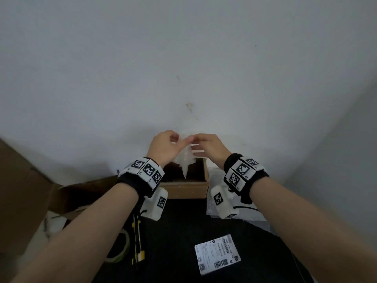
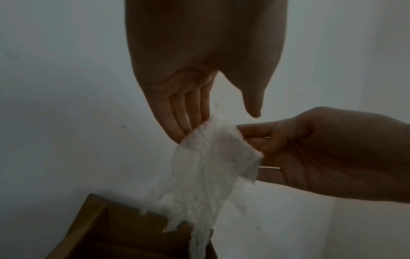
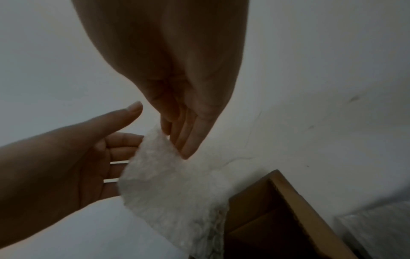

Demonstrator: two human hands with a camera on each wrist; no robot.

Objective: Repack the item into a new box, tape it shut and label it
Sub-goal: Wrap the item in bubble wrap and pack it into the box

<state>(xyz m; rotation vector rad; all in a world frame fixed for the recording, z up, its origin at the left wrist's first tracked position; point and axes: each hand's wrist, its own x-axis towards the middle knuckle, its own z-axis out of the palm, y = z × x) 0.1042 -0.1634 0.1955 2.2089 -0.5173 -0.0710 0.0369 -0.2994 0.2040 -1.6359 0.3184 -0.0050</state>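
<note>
1. Small box (image 1: 184, 188) sits open-topped against the wall (image 1: 183, 58); its inside is dark, can't tell what's in it besides the wrap's tail.
2. Wrap (image 1: 186, 160), a white bubbly sheet, is held up just above the box, its ragged lower tip hanging down into the opening.
3. L hand (image 1: 163, 146) is at the wrap's top-left edge. Fingers (image 2: 190, 108) run fairly straight down to the sheet, thumb apart from it; from the head view the index looks curled in. Light fingertip hold at most, can't tell how firm.
4. R hand (image 1: 208, 148) meets it at the top-right, straight fingers (image 3: 188, 140) lying flat vs. the sheet's edge, not curled round it.
5. Whether an item is inside the wrap: can't tell.
6. Label (image 1: 217, 254), printed w/ barcodes, lies face up on black cloth (image 1: 183, 231) nearer the person than the box.
7. Tape roll (image 1: 122, 248), greenish, and a yellow-black cutter (image 1: 137, 242) lie left of the label, box-side of the L forearm.
8. Bigger carton (image 1: 26, 186), flaps open, is left of the box; contents out of sight.
9. More bubble sheet (image 1: 216, 180) lies right of the box.
</note>
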